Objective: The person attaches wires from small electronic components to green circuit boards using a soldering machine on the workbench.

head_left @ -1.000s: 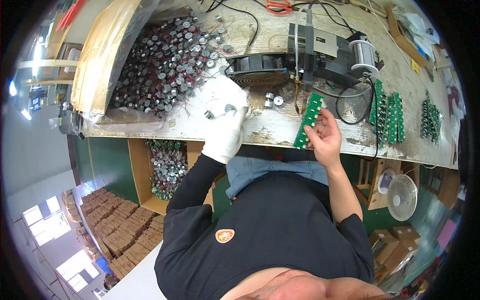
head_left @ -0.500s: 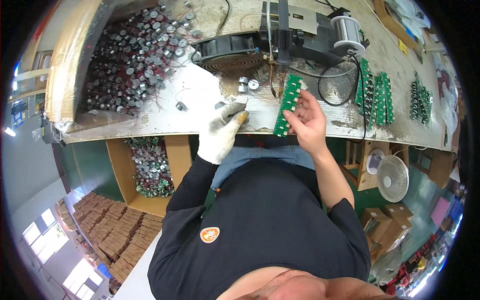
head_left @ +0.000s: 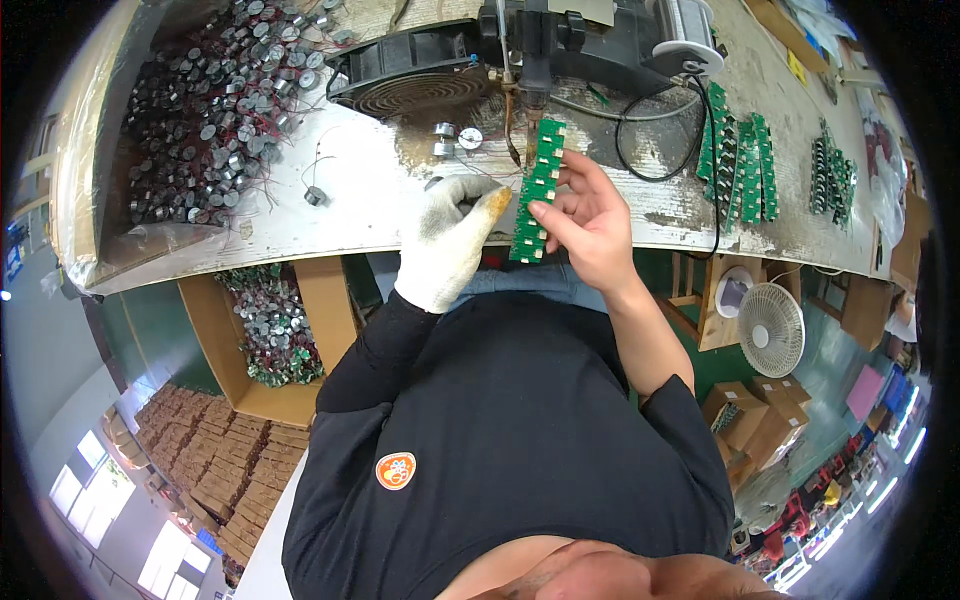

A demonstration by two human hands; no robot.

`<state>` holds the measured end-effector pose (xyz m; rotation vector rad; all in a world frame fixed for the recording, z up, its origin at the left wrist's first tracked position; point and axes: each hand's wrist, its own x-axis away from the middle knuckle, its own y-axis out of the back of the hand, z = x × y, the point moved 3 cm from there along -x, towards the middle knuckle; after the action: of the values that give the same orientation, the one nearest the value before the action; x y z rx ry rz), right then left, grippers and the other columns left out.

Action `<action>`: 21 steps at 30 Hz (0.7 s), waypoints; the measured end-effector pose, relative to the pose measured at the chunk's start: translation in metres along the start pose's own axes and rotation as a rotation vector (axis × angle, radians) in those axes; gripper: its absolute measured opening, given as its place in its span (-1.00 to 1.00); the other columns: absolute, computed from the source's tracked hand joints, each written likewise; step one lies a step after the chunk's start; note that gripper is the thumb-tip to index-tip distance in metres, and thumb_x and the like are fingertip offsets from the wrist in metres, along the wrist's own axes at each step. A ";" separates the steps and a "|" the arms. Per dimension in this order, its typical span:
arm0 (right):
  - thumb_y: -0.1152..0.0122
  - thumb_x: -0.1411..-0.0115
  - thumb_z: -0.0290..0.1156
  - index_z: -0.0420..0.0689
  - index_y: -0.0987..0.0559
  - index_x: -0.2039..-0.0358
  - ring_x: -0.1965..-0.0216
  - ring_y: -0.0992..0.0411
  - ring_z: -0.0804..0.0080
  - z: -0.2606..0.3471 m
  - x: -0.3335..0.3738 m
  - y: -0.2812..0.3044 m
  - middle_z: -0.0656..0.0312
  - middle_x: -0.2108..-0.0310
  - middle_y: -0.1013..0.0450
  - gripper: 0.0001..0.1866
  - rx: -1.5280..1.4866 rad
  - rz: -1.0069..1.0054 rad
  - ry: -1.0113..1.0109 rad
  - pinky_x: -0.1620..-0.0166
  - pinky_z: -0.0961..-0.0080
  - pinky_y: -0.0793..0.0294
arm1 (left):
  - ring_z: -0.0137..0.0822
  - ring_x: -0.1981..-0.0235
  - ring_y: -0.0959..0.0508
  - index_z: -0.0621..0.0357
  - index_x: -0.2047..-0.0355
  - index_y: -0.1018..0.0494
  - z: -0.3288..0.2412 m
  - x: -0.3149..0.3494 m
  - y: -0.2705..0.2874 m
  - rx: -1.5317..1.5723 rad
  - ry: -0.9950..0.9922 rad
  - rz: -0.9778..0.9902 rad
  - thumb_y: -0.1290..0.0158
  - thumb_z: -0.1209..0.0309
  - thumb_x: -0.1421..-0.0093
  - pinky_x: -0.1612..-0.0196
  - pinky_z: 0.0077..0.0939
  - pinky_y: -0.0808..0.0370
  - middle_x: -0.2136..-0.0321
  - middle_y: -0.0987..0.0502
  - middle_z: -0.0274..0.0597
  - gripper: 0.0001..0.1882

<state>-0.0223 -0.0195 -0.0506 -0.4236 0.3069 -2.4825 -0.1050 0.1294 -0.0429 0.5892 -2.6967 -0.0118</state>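
My right hand (head_left: pixel 588 225), bare, grips a long green circuit board strip (head_left: pixel 538 190) by its right edge, thumb on top. The strip stands nearly lengthwise away from me, with pale pads along its edges. Just left of it, my left hand (head_left: pixel 448 235) wears a white glove with stained fingertips. Its thumb and forefinger are pinched together close to the strip's left edge; what they hold is too small to make out. A grey rounded edge shows by the glove's knuckles. The soldering tip (head_left: pixel 514 150) points down just beyond the strip, at the front of a black soldering machine (head_left: pixel 610 50).
A heap of small metal motors with thin wires (head_left: pixel 215 120) fills the left side. One loose motor (head_left: pixel 315 196) lies nearer. Beyond my hands are a black fan (head_left: pixel 415 70) and several loose motors; a solder spool (head_left: pixel 685 35) and more board strips (head_left: pixel 740 165) sit right.
The whole view has shifted, so the bench appears further left and up. My left hand's pinched fingertips have come closer to the board strip, which my right hand still holds.
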 end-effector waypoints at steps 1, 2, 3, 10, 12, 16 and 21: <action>-0.21 -0.09 -0.64 -0.28 -0.23 -0.12 0.45 -0.41 0.62 0.000 -0.001 0.000 0.16 0.17 -0.36 -0.42 0.001 -0.003 -0.004 0.56 0.74 -0.38 | -0.52 0.42 -0.47 0.35 0.30 -0.51 0.001 -0.001 -0.001 -0.040 -0.018 -0.001 -0.07 0.39 -0.21 0.34 -0.62 -0.40 0.46 -0.53 -0.24 -0.78; -0.21 -0.09 -0.64 -0.28 -0.23 -0.12 0.46 -0.41 0.62 0.000 -0.002 0.000 0.16 0.17 -0.36 -0.42 -0.006 0.000 -0.003 0.56 0.74 -0.38 | -0.52 0.42 -0.47 0.35 0.30 -0.51 0.000 -0.001 -0.002 -0.039 -0.014 0.000 -0.07 0.39 -0.21 0.34 -0.62 -0.40 0.46 -0.53 -0.24 -0.78; -0.21 -0.09 -0.63 -0.28 -0.23 -0.12 0.46 -0.40 0.62 0.000 -0.002 0.000 0.16 0.18 -0.36 -0.42 -0.014 0.003 -0.003 0.55 0.74 -0.38 | -0.52 0.42 -0.47 0.35 0.30 -0.50 -0.003 -0.001 -0.003 0.007 -0.017 0.009 -0.07 0.40 -0.20 0.34 -0.62 -0.40 0.46 -0.52 -0.24 -0.79; -0.19 -0.10 -0.66 -0.28 -0.21 -0.13 0.44 -0.39 0.63 0.001 -0.001 -0.001 0.14 0.14 -0.34 -0.42 -0.035 0.016 0.023 0.52 0.74 -0.41 | -0.51 0.43 -0.49 0.29 0.31 -0.46 -0.008 -0.007 -0.005 0.066 0.037 0.095 -0.06 0.41 -0.20 0.33 -0.63 -0.44 0.46 -0.52 -0.27 -0.83; -0.17 -0.10 -0.68 -0.28 -0.20 -0.14 0.41 -0.39 0.62 0.001 -0.001 -0.001 0.14 0.12 -0.33 -0.41 -0.053 0.014 0.049 0.50 0.73 -0.43 | -0.50 0.44 -0.51 0.29 0.31 -0.45 -0.006 -0.008 -0.006 0.105 0.068 0.090 -0.06 0.42 -0.20 0.34 -0.62 -0.46 0.47 -0.52 -0.26 -0.84; -0.15 -0.10 -0.69 -0.28 -0.18 -0.16 0.39 -0.39 0.61 0.002 -0.001 -0.001 0.14 0.11 -0.34 -0.39 -0.052 0.001 0.053 0.49 0.73 -0.45 | -0.48 0.46 -0.53 0.28 0.34 -0.45 -0.002 -0.010 -0.004 0.112 0.034 0.089 -0.05 0.44 -0.20 0.36 -0.62 -0.50 0.48 -0.53 -0.24 -0.87; -0.14 -0.09 -0.70 -0.27 -0.17 -0.17 0.38 -0.40 0.60 0.001 -0.004 0.000 0.12 0.10 -0.34 -0.38 -0.075 -0.012 0.076 0.46 0.72 -0.47 | -0.49 0.47 -0.53 0.27 0.35 -0.45 -0.004 -0.012 -0.004 0.095 0.046 0.091 -0.04 0.43 -0.20 0.37 -0.61 -0.49 0.47 -0.53 -0.25 -0.87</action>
<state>-0.0187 -0.0172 -0.0509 -0.3631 0.4308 -2.5090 -0.0914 0.1308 -0.0442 0.4878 -2.6878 0.1535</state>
